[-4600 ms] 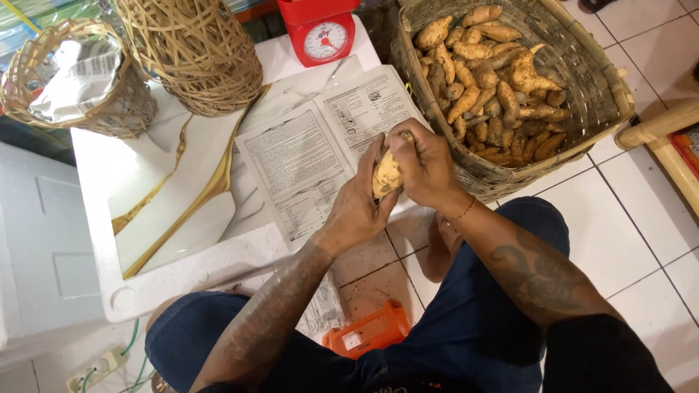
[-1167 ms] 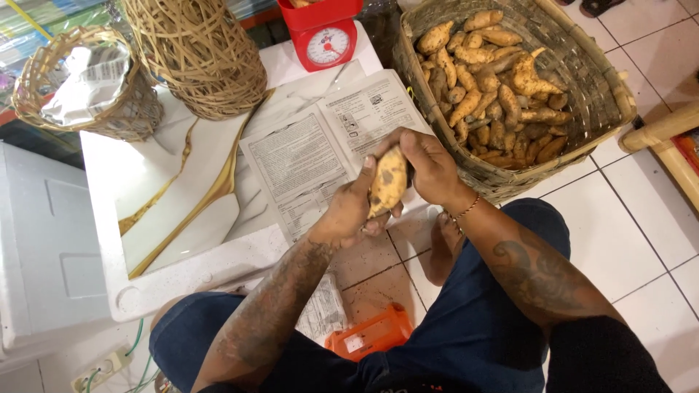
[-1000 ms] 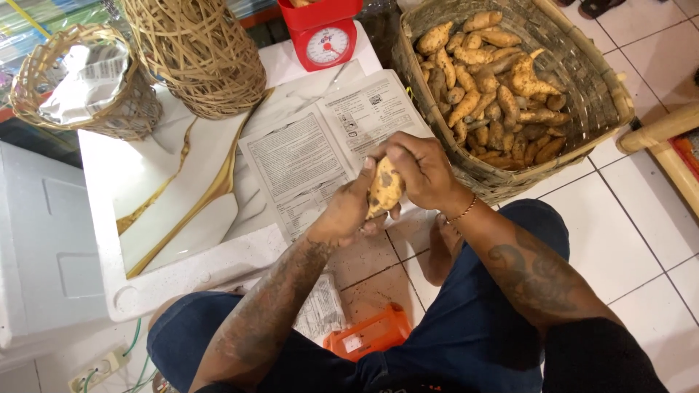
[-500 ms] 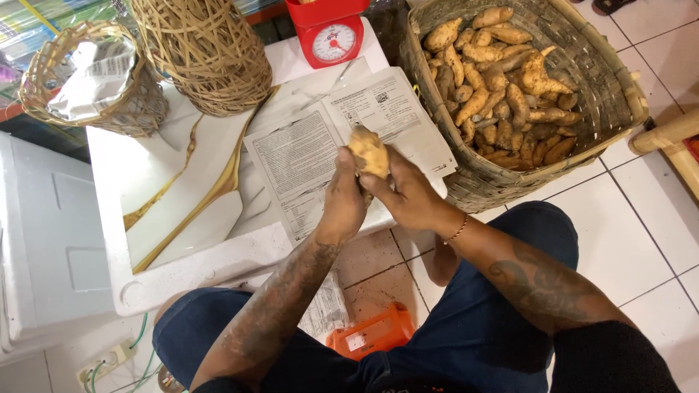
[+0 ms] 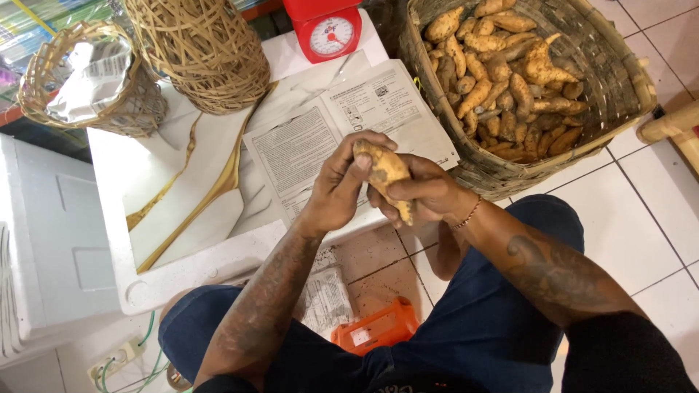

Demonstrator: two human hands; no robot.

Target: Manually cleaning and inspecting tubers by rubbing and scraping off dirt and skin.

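- Knobbly, tan sweet potato (image 5: 384, 175), blotched dark, at frame centre.
- My left hand (image 5: 341, 188) and right hand (image 5: 422, 198) both clamp it, over the printed paper (image 5: 320, 138).

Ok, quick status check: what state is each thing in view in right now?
sweet potato: held up over the table edge in both hands, part peeled.
left hand: fingers wrapped round the potato's top.
right hand: gripping the potato from below.
large woven basket: on the floor, holding many sweet potatoes.
red scale: on the table, upright.
printed sheets: lying flat on the table.
small basket: paper-lined.
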